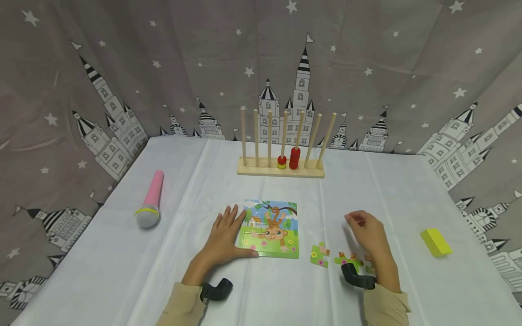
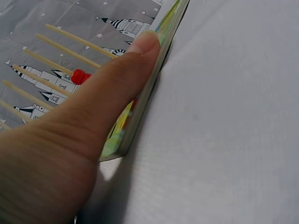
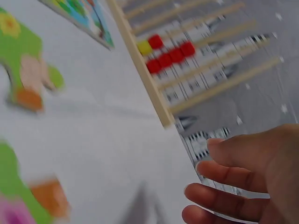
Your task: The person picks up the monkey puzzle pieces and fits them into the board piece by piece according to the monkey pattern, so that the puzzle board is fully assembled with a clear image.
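Note:
A square monkey jigsaw puzzle (image 1: 274, 233) lies on the table in the head view. Along its left side my left hand (image 1: 223, 237) rests with fingers spread, the thumb stretched over its near edge. The left wrist view has that thumb (image 2: 114, 77) across the edge of the puzzle board (image 2: 135, 128). My right hand (image 1: 368, 233) is held over the table right of the puzzle, fingers loosely bent and holding nothing. Below and left of it lie loose jigsaw pieces: a green one (image 1: 319, 255), another (image 1: 346, 260), and a third (image 1: 369, 267) partly hidden by the wrist.
Behind the puzzle stands a wooden peg rack (image 1: 281, 171) with red beads (image 1: 294, 158) and a yellow one on two of its pegs. A pink toy microphone (image 1: 153, 192) lies at the left, a yellow block (image 1: 435, 242) at the right. A castle-print curtain (image 1: 195, 59) hangs behind.

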The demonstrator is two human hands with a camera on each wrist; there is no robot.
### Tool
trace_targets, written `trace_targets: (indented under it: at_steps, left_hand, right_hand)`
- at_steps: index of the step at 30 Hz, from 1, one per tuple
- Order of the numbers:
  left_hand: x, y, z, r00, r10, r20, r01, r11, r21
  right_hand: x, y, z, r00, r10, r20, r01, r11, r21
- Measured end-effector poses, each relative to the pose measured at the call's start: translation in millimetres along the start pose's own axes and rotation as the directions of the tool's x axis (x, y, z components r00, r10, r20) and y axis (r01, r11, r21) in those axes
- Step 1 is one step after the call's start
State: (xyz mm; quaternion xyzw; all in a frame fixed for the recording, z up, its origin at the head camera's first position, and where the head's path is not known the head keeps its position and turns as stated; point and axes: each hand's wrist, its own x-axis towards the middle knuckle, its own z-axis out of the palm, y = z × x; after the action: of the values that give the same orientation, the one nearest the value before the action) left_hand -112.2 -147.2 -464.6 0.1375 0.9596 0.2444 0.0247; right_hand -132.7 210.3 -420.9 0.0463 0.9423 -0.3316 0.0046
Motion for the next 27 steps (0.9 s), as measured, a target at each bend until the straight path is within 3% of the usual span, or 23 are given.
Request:
trace_targets:
  at_steps: [7,14,21,27]
  left_hand:
    - [0.4,0.1,0.9,1.000,0.000,0.001,0.000,1.000,0.002]
    - [0.3,-0.2,0.5,1.000,0.000,-0.001,0.000,1.000,0.001]
    - [0.3,-0.1,0.7,1.000,-0.004,0.000,0.004,1.000,-0.003]
    - [0.0,-0.7,-0.5,1.000,-0.006,0.017,0.006,1.000,0.004]
  right_hand:
    - [-4.1,35.0,-33.5,0.989,0.143,0.024,-0.142,0.989,-0.046]
    - [-7.6,58.5,-43.5,0.967,0.238,0.095,-0.231,0.969,-0.082]
    - [-7.9,68.2,-41.4,0.967,0.218,0.134,-0.207,0.974,-0.092]
    - [-10.0,69.8,-40.7,0.989,0.075,0.130,-0.059,0.991,-0.123]
